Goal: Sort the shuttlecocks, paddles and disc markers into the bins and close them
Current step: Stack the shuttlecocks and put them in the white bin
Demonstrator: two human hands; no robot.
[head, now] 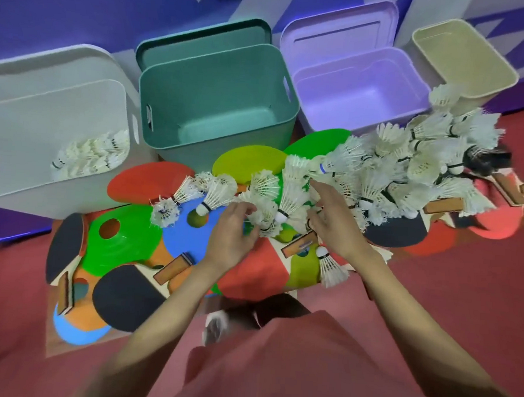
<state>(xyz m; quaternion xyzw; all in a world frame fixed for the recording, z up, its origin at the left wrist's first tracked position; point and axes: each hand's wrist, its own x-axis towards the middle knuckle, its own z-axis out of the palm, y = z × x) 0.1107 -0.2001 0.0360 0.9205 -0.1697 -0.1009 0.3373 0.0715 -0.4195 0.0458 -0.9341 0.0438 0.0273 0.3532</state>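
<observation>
hands: left clutches shuttlecocks, right spread wide | surroundings: paddles, disc markers beneath

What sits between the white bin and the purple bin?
In the head view, the teal bin stands between the white bin and the purple bin. It is open and looks empty.

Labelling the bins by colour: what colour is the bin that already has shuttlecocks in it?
White, or very pale grey: the leftmost bin, clearest in the head view.
</observation>
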